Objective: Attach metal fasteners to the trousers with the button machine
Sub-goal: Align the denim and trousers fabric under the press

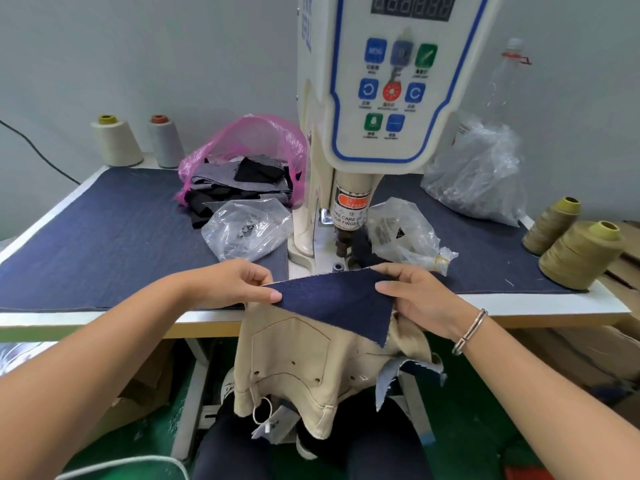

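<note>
Leftmost, two pale thread cones [117, 140] stand at the back edge of the table [519, 303], with a pink bag of fabric scraps [242, 161] and a clear bag [247, 226] just right of them. Nearer, the left hand [239, 282] pinches the left edge of a dark blue cloth piece [332, 299] between thumb and fingers. Beige trousers [291, 362] hang below that cloth, off the table's front edge over the lap. Behind stands the button machine [377, 98], its punch [343, 244] just above the cloth. The right hand [419, 299] pinches the cloth's right edge, a bracelet [471, 330] on the wrist. Farther right sit olive thread cones [581, 254].
</note>
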A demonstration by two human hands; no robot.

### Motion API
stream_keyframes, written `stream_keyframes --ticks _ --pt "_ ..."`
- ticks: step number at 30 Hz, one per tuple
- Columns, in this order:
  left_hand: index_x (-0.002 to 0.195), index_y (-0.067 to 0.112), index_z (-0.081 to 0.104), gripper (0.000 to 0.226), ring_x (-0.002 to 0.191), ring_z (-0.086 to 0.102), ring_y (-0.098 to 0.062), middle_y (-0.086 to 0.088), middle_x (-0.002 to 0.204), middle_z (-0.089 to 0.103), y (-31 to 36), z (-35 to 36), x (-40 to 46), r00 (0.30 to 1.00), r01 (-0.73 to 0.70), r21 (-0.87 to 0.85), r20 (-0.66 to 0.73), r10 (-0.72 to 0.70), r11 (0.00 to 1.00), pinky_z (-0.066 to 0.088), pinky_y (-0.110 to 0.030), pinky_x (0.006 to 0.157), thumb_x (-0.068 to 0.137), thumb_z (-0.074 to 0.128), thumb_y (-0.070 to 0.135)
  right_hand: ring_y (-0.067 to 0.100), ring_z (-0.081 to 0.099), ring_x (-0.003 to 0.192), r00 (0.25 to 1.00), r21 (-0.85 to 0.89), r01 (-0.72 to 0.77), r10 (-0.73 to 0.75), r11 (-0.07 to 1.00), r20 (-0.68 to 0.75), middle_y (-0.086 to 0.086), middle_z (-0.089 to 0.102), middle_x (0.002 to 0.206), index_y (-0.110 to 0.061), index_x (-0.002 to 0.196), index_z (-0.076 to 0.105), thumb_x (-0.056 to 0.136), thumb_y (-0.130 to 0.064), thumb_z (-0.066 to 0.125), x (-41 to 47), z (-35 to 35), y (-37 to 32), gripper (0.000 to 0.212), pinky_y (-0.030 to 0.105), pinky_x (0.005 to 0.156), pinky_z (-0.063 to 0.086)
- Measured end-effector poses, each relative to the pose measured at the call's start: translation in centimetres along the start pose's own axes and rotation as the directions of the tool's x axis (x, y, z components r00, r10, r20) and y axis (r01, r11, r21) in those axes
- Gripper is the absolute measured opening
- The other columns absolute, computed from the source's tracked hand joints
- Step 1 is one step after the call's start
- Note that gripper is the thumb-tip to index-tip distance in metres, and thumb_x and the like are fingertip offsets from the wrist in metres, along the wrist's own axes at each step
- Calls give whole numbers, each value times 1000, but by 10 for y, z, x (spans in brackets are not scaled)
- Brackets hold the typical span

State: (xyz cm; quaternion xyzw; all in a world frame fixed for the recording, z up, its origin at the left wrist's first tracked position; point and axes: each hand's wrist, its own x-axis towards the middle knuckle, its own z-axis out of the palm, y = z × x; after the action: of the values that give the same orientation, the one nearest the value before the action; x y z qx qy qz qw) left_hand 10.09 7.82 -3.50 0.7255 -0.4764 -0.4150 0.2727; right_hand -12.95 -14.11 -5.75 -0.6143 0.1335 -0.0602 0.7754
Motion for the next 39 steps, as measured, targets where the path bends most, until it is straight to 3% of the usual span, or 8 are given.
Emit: stream_keyframes --ticks 4,10,13,20,23,27,29,39 --pt "63 22 49 32 62 36 -11 3 64 42 -2 0 -3 999 -48 -61 -12 48 997 31 -15 57 81 66 42 17 65 99 999 13 28 -28 1000 -23 7 69 109 -19 107 68 77 -4 61 0 -1 0 34 26 82 53" --pt "72 11 64 24 66 51 -6 2 68 57 5 -3 1 983 -170 -228 -110 148 959 43 -12 65 81 61 34 18 62 87 993 70 76 -69 995 -94 4 69 94 -22 86 74 76 -7 63 9 -6 -1 21 28 78 51" --pt "66 20 66 24 63 52 -3 7 65 57 2 -6 3 984 -170 -272 -93 150 947 43 -11 65 84 57 33 19 61 89 992 65 88 -81 994 -100 5 70 93 -19 87 76 81 -10 56 14 -5 1 23 31 78 48" --pt "63 21 64 25 62 54 -7 3 65 56 -14 -5 6 992 -117 -456 -89 86 882 46 -14 62 73 75 42 13 64 78 976 187 191 -167 964 -137 2 66 81 -14 94 62 77 -2 58 21 2 3 21 23 72 53" --pt "72 16 62 45 63 55 -10 -1 70 57 -16 -8 7 989 -123 -534 -133 61 836 46 -17 60 56 85 50 17 61 80 976 209 191 -162 959 -147 8 61 85 -14 94 57 77 0 58 25 6 1 22 28 76 50" --pt "103 6 63 47 82 65 -18 -10 98 67 -21 -15 6 986 -113 -623 -164 12 774 53 -22 69 71 76 37 16 58 76 972 110 192 -173 975 -160 5 61 81 -14 94 54 86 10 51 34 14 -3 26 26 74 48" --pt "101 13 70 31 87 68 -18 -9 104 70 -24 -16 6 983 -121 -673 -185 -7 730 55 -23 69 76 69 30 15 59 76 971 103 196 -178 975 -161 6 61 82 -13 94 52 86 12 50 37 17 -2 27 27 76 48" --pt "106 12 62 31 82 68 -16 -7 97 70 -30 -7 9 967 -110 -712 -238 -91 693 55 -23 68 78 70 23 14 55 72 957 170 229 -190 958 -217 6 56 78 -13 87 50 88 14 44 48 16 10 28 26 71 44"
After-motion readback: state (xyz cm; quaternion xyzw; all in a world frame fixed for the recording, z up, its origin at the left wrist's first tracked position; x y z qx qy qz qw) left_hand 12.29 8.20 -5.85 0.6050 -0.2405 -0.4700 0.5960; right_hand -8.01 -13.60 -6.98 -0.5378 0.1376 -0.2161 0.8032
